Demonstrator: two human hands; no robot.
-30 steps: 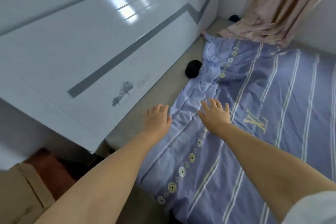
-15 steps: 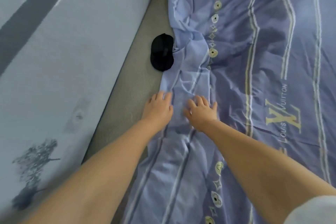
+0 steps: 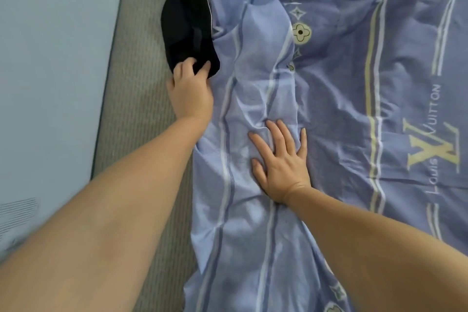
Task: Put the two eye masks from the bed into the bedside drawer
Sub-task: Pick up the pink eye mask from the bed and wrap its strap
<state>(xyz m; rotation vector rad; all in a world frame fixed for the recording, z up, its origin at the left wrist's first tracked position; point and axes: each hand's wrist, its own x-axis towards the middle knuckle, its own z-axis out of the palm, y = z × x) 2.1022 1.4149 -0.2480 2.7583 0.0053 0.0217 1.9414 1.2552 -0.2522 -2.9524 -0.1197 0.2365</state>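
A black eye mask [image 3: 186,30] lies on the bare grey mattress strip [image 3: 141,114], right at the edge of the blue quilt [image 3: 342,63]. It looks like a stack, but I cannot tell whether it is one mask or two. My left hand [image 3: 190,91] has its fingertips curled onto the near end of the mask. My right hand [image 3: 281,159] lies flat on the quilt, fingers spread, holding nothing. The bedside drawer is out of view.
The pale glossy headboard [image 3: 50,71] runs along the left side, next to the mattress strip. The rumpled blue quilt with pale stripes and a printed logo covers the whole right side of the bed.
I have leaned further over the bed. My left hand moved forward from the quilt edge onto the black eye mask and curled on it. My right hand settled flat on the quilt.
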